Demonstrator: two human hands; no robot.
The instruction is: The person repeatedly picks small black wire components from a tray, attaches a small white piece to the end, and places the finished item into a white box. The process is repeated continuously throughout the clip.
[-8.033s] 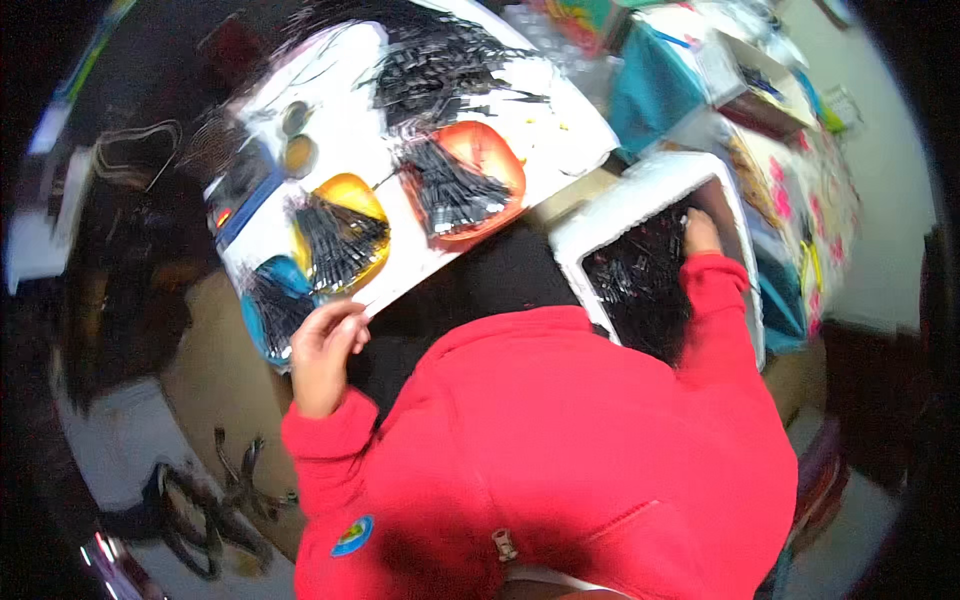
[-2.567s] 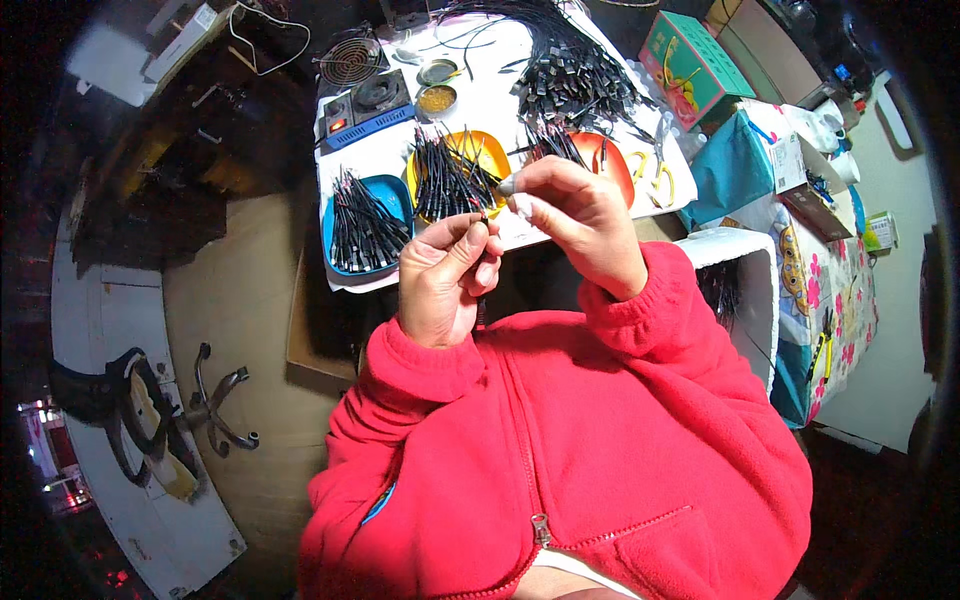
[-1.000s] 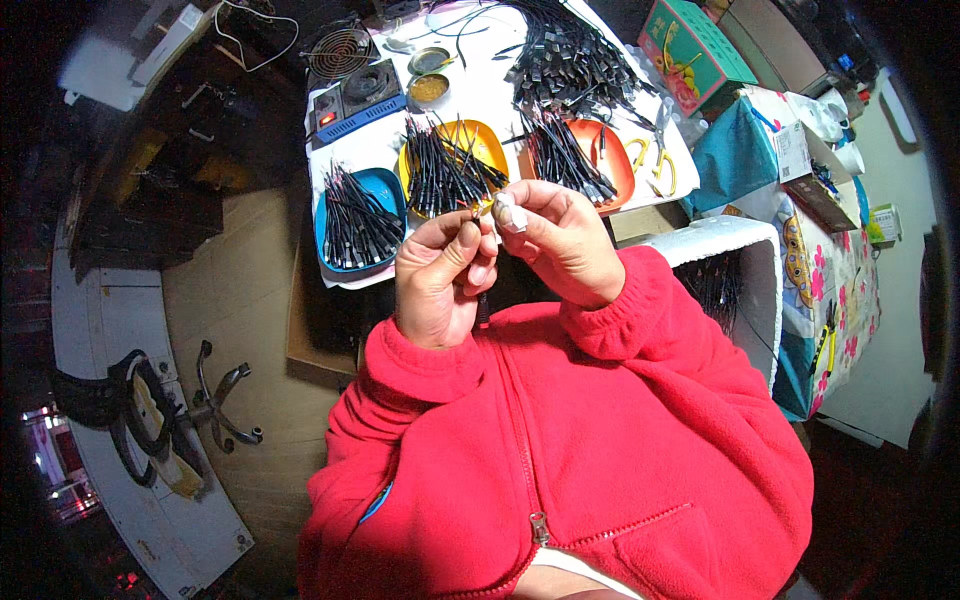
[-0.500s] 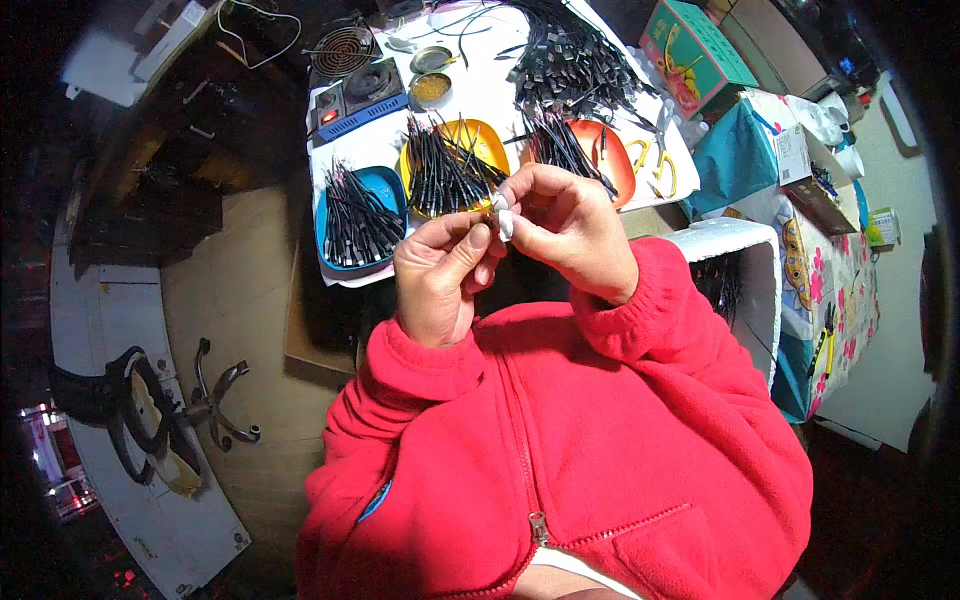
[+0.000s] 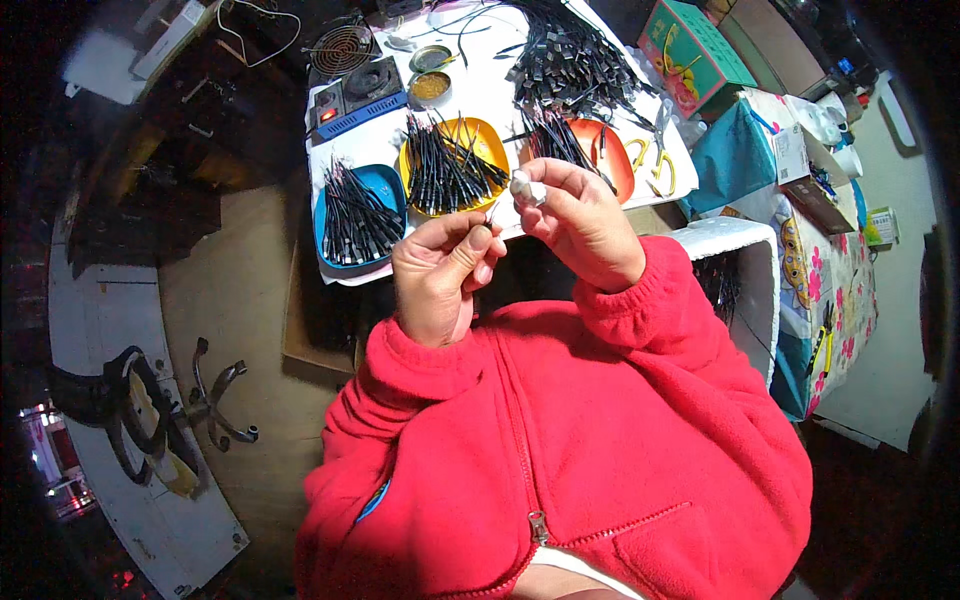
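Note:
In front of my chest, my left hand [image 5: 440,275] is closed in a pinch, thumb against forefinger. A short cable end [image 5: 489,221] with a thin, bare-looking tip pokes up from this grip; the rest of it is hidden. Slightly higher and to the right, my right hand [image 5: 580,220] is apart from the cable, its fingers drawn together. White coverings [image 5: 536,194] wrap its thumb and forefinger tips, and anything between them is hidden. Beyond my hands, black cables fill a blue tray [image 5: 385,180], a yellow tray [image 5: 485,140] and an orange tray [image 5: 617,160].
A blue-edged hot plate [image 5: 372,118] with a lit red switch stands at the back left. Beside it sits a round tin [image 5: 430,90] of amber material. A heap of black cables [image 5: 570,65] lies farther back. Yellow-handled scissors [image 5: 660,165] rest at the right, near a white foam box [image 5: 735,235].
My right hand has drawn away to the right from my left fingertips, uncovering the cable tip. My left hand has barely moved and keeps its pinch.

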